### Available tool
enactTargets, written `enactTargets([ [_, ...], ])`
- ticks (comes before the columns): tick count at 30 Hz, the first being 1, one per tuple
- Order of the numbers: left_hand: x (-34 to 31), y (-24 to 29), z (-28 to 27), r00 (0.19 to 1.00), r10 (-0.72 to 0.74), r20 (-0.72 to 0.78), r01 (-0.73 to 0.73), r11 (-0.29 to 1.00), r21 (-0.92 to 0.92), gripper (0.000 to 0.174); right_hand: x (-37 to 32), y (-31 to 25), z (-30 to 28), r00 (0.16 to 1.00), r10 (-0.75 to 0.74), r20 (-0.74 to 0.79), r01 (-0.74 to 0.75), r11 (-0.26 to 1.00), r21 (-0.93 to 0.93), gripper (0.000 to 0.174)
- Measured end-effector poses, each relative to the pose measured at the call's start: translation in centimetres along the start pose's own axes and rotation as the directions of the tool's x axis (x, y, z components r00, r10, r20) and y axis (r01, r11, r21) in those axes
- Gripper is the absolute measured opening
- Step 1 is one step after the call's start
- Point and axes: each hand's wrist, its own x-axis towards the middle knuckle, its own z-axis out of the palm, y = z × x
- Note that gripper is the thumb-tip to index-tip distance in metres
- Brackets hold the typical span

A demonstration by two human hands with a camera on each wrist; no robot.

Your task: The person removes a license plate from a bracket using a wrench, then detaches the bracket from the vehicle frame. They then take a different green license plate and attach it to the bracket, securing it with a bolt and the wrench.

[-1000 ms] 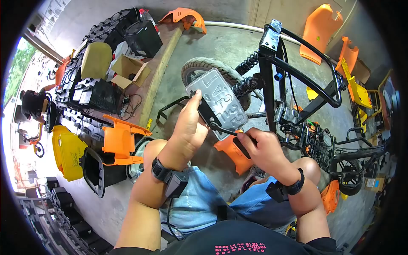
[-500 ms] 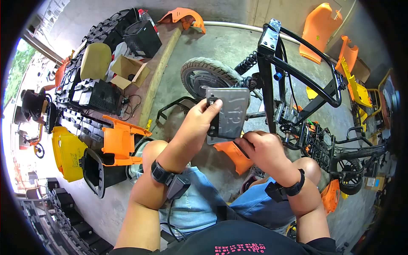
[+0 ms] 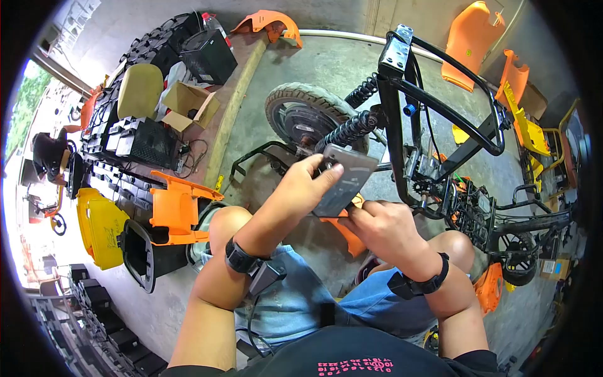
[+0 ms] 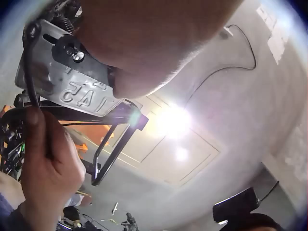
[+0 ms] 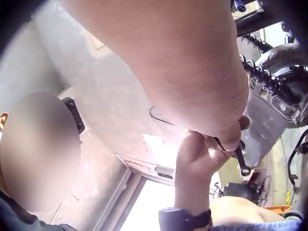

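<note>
While the person sits low over the concrete floor (image 3: 326,69), the number plate (image 3: 349,174) is held in the air above the knees, just in front of the rear wheel (image 3: 295,113) of the bare scooter frame (image 3: 440,113). The left hand (image 3: 306,185) grips the plate with the fingers curled over its upper edge. The right hand (image 3: 383,227) is closed below it and pinches a thin wrench (image 5: 239,159) that reaches under the plate. The left wrist view shows a bolt (image 4: 77,56) in a slot of the plate and a black bracket (image 4: 103,114) running beneath it. The main risk seems to be that the wrench slips off the fastener, because the plate has no support except one hand and can turn with the tool. A slip could push the knuckles against the sharp metal edge. A loosened bolt could also drop and roll away under the orange panel (image 3: 348,237) on the floor.
</note>
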Motion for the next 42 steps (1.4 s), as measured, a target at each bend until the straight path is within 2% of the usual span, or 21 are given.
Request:
enactTargets([
  [1, 0.6, -0.7, -0.4, 0.999, 0.04, -0.019, -0.041, 0.997, -0.063, 0.035, -0.1, 0.0, 0.1, 0.999, -0.031, 0.037, 0.03, 0.999, 0.044, 0.018],
  [3, 0.9, -0.6, -0.7, 0.997, 0.025, -0.076, -0.046, 0.957, -0.287, 0.037, -0.1, -0.1, 0.2, 0.995, -0.064, 0.071, 0.058, 0.995, 0.087, 0.018],
  [4, 1.1, -0.5, -0.8, 0.992, -0.004, -0.127, -0.045, 0.923, -0.382, 0.039, 0.0, -0.3, 0.2, 0.998, -0.011, 0.055, 0.004, 0.99, 0.141, 0.018],
  [5, 1.5, -0.7, -1.0, 0.992, -0.003, -0.126, -0.046, 0.923, -0.383, 0.039, 0.1, -0.4, 0.3, 0.998, 0.041, 0.044, -0.049, 0.979, 0.196, 0.018],
  [6, 1.9, -0.9, -1.3, 0.986, -0.002, -0.164, -0.087, 0.841, -0.535, 0.038, 0.2, -0.3, 0.3, 0.998, 0.039, 0.045, -0.047, 0.98, 0.195, 0.018],
  [7, 2.1, -1.0, -1.6, 0.979, -0.009, -0.204, -0.133, 0.732, -0.668, 0.038, 0.4, -0.1, 0.3, 0.994, 0.11, -0.002, -0.105, 0.96, 0.259, 0.019],
  [8, 2.1, -1.0, -1.8, 0.974, -0.009, -0.228, -0.162, 0.676, -0.719, 0.034, 0.6, -0.1, 0.3, 0.982, 0.184, -0.045, -0.159, 0.932, 0.325, 0.02],
  [9, 2.1, -1.0, -2.0, 0.973, -0.008, -0.23, -0.164, 0.676, -0.719, 0.034, 0.7, -0.1, 0.1, 0.982, 0.182, -0.045, -0.158, 0.932, 0.326, 0.02],
  [11, 2.2, -0.9, -2.4, 0.957, -0.032, -0.289, -0.208, 0.62, -0.756, 0.035, 0.9, -0.3, -0.6, 0.93, 0.363, 0.051, -0.355, 0.859, 0.368, 0.024],
  [13, 2.2, -0.7, -2.5, 0.952, -0.062, -0.299, -0.196, 0.627, -0.754, 0.036, 0.9, 0.0, -0.4, 0.925, 0.378, 0.039, -0.366, 0.858, 0.36, 0.027],
  [15, 2.0, -0.5, -2.5, 0.959, -0.039, -0.279, -0.2, 0.604, -0.772, 0.038, 1.1, -0.2, -0.6, 0.891, 0.434, 0.134, -0.447, 0.788, 0.424, 0.029],
  [19, 1.6, -0.3, -2.2, 0.986, -0.025, -0.166, -0.121, 0.579, -0.806, 0.039, 1.2, -0.1, -0.4, 0.882, 0.442, 0.165, -0.468, 0.772, 0.43, 0.032],
  [23, 1.0, 0.3, -1.7, 0.983, -0.048, -0.18, -0.117, 0.592, -0.797, 0.04, 1.3, 0.0, -0.6, 0.848, 0.482, 0.22, -0.529, 0.744, 0.409, 0.033],
  [25, 0.9, 0.3, -1.7, 0.985, -0.016, -0.171, -0.124, 0.622, -0.773, 0.039, 1.2, 0.0, -0.6, 0.838, 0.494, 0.232, -0.545, 0.729, 0.415, 0.032],
  [38, 0.1, 1.0, -1.1, 0.989, 0.06, -0.132, -0.131, 0.762, -0.634, 0.029, 1.3, 0.2, -0.9, 0.871, 0.455, 0.187, -0.492, 0.813, 0.312, 0.032],
  [40, -0.2, 1.3, -0.9, 0.991, 0.116, -0.072, -0.137, 0.852, -0.505, 0.034, 1.2, 0.4, -0.8, 0.88, 0.444, 0.17, -0.475, 0.826, 0.302, 0.032],
  [41, -0.2, 1.1, -0.9, 0.991, 0.116, -0.071, -0.136, 0.852, -0.505, 0.034, 1.1, 0.6, -0.7, 0.905, 0.401, 0.145, -0.426, 0.855, 0.296, 0.03],
  [42, -0.1, 0.8, -0.9, 0.992, 0.118, -0.04, -0.124, 0.904, -0.409, 0.033, 1.0, 0.7, -0.5, 0.927, 0.357, 0.12, -0.376, 0.88, 0.289, 0.029],
])
